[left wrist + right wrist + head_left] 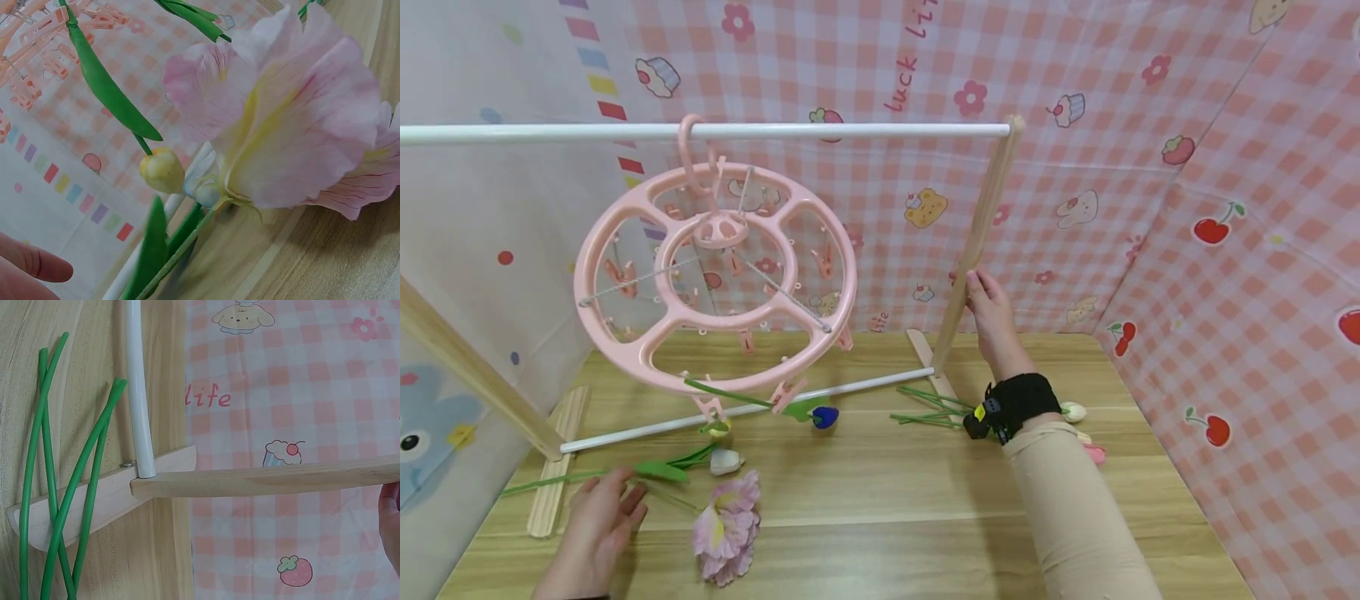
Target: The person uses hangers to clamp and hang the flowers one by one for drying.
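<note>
My right hand [996, 321] grips the right wooden post [977, 242] of a drying rack, partway up; one fingertip shows past its far side. At the lower left, my left hand [597, 529] is beside the green stem of a white tulip [726, 462], fingers loosely bent. A pink ruffled flower [727, 529] lies right of that hand and fills much of the left wrist view. From the rack's white top bar [850, 131] hangs a round pink clip hanger [651, 364]. Its clips hold a blue tulip [825, 417] and a yellow tulip [162, 170].
Green stems [925, 407] of several tulips lie across the rack's right foot [106, 515], their white and pink heads showing beyond my right wrist. A low white bar [700, 423] joins the rack's feet. Patterned cloth [1075, 250] stands behind and beside the wooden table [865, 550].
</note>
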Motion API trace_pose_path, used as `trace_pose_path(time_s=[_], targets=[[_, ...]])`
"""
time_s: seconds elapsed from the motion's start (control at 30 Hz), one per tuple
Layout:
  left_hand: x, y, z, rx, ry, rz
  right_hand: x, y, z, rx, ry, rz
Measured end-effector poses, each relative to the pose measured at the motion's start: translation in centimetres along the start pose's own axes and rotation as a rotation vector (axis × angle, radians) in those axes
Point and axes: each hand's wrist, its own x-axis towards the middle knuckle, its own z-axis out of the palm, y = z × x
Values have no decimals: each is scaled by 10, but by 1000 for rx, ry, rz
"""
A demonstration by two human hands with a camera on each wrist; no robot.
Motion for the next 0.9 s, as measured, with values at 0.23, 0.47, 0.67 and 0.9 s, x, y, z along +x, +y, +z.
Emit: trace_pose_path(time_s=[0.23, 0.47, 0.67, 0.9], targets=[[0, -1, -2, -75, 48, 13, 0, 1, 0, 6, 4, 7], [-3, -2, -4, -175, 157, 32, -1, 0, -1, 2, 3, 25], [-7, 1, -5, -327, 184, 119, -2, 0, -1, 2, 4, 37], [-11, 0, -6, -442, 168, 243, 0, 1, -1, 19, -10, 15]])
